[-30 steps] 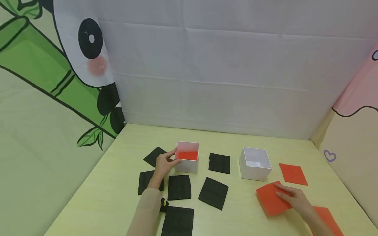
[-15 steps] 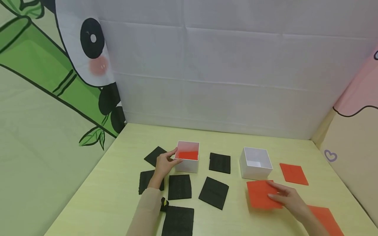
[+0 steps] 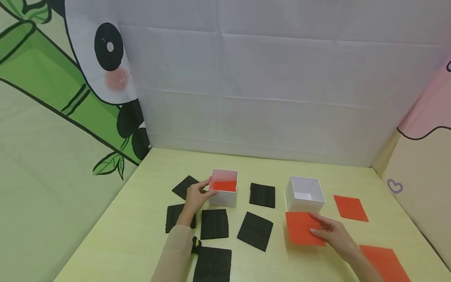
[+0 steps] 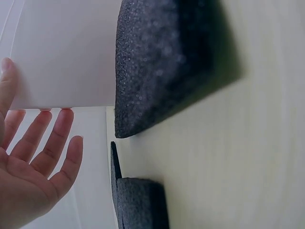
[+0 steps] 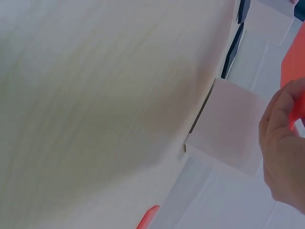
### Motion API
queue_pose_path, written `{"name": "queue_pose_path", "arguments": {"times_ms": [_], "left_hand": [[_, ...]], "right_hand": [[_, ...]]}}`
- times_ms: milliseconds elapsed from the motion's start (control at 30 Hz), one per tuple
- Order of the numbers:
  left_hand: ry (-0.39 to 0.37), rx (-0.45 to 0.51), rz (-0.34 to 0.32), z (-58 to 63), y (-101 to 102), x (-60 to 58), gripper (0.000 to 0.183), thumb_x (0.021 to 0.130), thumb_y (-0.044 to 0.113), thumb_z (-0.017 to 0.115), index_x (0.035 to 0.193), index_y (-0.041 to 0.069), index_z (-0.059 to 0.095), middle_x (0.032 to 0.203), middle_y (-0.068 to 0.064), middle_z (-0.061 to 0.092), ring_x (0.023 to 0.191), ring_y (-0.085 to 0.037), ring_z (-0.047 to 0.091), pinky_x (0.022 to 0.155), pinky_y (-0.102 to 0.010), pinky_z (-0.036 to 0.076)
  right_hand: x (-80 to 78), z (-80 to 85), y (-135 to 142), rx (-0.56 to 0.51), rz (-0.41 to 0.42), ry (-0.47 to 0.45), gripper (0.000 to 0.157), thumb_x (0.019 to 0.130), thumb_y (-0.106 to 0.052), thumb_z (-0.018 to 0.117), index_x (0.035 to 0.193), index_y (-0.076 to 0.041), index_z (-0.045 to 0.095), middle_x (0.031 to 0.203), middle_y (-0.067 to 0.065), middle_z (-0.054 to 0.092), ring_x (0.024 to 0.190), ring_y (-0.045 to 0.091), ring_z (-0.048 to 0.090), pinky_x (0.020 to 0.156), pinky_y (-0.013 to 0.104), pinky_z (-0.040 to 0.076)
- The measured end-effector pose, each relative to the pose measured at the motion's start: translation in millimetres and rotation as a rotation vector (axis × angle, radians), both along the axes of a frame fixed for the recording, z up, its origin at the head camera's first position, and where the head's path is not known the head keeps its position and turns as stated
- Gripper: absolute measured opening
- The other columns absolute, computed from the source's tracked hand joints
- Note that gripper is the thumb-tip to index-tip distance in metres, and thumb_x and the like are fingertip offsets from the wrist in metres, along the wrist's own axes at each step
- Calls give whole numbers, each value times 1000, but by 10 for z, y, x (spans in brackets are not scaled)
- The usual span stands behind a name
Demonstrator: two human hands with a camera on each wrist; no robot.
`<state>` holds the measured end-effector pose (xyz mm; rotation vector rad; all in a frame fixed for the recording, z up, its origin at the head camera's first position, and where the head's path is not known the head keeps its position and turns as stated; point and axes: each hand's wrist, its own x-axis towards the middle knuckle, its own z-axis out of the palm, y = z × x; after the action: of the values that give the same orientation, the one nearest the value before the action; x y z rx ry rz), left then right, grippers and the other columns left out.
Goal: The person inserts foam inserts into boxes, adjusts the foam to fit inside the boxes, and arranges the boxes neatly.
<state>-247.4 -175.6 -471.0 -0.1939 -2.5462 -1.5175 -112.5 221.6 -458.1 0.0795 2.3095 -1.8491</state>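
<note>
My left hand [image 3: 197,196] holds the near-left corner of the left white box [image 3: 222,199]. Its thumb lies on one wall and its fingers on another, as the left wrist view shows. An orange-red sheet [image 3: 225,185] lies inside that box. On the right, my right hand [image 3: 332,234] pinches an orange-red foam square [image 3: 302,229] between thumb and fingers. The square hangs above the table, just in front of the right white box [image 3: 305,196], and overlaps its lower edge in the head view. No sheet shows inside the right box.
Several black foam squares [image 3: 214,224] lie around the left box, one [image 3: 262,195] between the boxes. Two more orange-red squares lie at right, one [image 3: 350,208] beside the right box and another [image 3: 384,263] nearer the front. A white cloth [image 3: 246,86] hangs behind the table.
My right hand has carried the orange-red square leftward and slightly away from me, to the front of the right box. The left hand has stayed at its box.
</note>
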Motion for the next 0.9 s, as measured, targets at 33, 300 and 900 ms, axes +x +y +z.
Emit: {"name": "queue_pose_path", "arguments": {"times_ms": [33, 300, 900], "left_hand": [[2, 1, 0, -2, -1, -1, 60, 68, 26, 77, 122, 12, 56, 118, -11, 57, 64, -16, 55, 54, -25, 43], [-6, 7, -3, -1, 3, 6, 61, 68, 27, 77, 123, 12, 56, 118, -11, 57, 65, -17, 56, 54, -25, 43], [-11, 28, -6, 23, 2, 27, 62, 68, 28, 77, 123, 12, 55, 118, -13, 56, 69, -22, 59, 56, -25, 45]], "right_hand": [[-9, -2, -18, -4, -3, -6, 63, 80, -12, 66, 133, 3, 36, 133, 26, 35, 89, 8, 57, 74, 28, 48], [-90, -29, -159, -73, -1, -7, 62, 82, -10, 65, 134, 4, 34, 129, 26, 40, 90, 13, 57, 74, 30, 49], [-270, 8, -465, -74, -32, 4, 59, 81, -9, 65, 133, 2, 39, 125, 25, 45, 92, 18, 57, 74, 28, 48]]}}
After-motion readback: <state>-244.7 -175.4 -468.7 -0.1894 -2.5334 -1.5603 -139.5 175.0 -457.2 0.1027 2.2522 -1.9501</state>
